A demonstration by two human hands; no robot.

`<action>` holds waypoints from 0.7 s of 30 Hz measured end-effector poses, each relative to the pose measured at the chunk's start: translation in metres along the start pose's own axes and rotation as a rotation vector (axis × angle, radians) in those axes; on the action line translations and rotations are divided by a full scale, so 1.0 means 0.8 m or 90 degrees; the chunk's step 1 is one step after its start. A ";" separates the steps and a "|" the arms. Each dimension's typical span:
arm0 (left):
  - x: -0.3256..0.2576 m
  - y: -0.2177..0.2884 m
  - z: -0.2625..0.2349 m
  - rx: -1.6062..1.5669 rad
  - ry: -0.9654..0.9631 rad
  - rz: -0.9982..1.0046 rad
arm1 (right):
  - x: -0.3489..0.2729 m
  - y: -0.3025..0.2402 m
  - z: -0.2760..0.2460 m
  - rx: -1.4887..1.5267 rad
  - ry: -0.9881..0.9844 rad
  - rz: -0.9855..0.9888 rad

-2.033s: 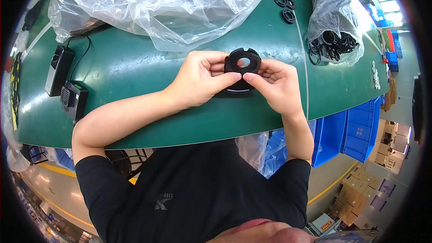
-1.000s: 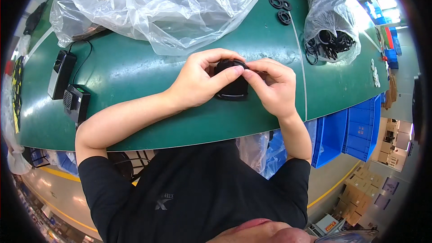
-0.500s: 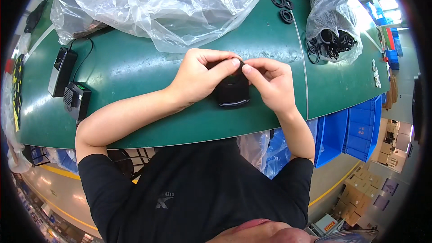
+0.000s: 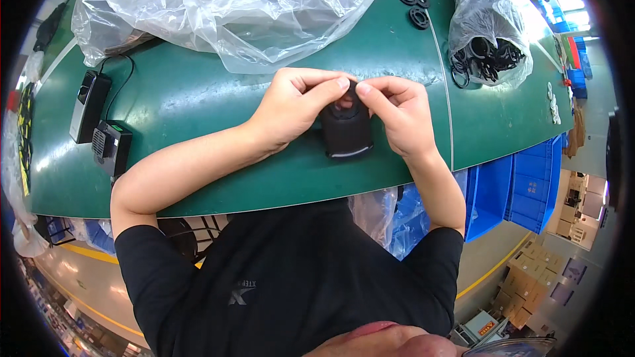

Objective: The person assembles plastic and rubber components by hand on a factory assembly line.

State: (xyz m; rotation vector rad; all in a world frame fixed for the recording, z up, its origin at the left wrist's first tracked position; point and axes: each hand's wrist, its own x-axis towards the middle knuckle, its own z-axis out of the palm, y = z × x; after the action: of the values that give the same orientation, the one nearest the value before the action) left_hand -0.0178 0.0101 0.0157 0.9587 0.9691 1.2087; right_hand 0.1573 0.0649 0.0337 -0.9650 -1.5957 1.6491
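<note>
A black cylindrical part (image 4: 346, 133) stands upright on the green table (image 4: 198, 92) in front of me. My left hand (image 4: 296, 107) grips its top rim from the left, thumb and forefinger pinched at the upper edge. My right hand (image 4: 399, 114) pinches the same top rim from the right. The fingertips of both hands meet over the part's top, hiding what lies there. A thin pale line runs around the part near its base.
A large crumpled clear plastic bag (image 4: 218, 6) lies at the back. A second clear bag (image 4: 486, 33) holding black rings sits at the right. Three loose black rings (image 4: 413, 3) lie behind it. Two black electronic boxes (image 4: 99, 122) are at the left. Blue bins (image 4: 522, 185) stand under the table's right edge.
Two seconds ago both hands held a flat black ring above the part. The hands have since lowered it onto the cylinder's top, and the cylinder's side now shows in full.
</note>
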 end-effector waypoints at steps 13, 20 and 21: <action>0.000 0.003 -0.007 -0.020 -0.125 -0.121 | 0.005 -0.002 -0.017 0.033 -0.002 0.023; -0.001 0.002 -0.002 -0.083 -0.114 -0.082 | 0.002 -0.003 -0.009 0.032 0.068 -0.032; -0.001 0.003 -0.002 -0.098 -0.112 -0.071 | 0.002 -0.003 -0.009 0.041 0.069 -0.045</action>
State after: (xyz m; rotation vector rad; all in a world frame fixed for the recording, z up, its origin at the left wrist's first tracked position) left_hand -0.0201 0.0099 0.0176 0.8620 0.7686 1.0702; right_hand 0.1624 0.0704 0.0360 -0.9381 -1.4797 1.5633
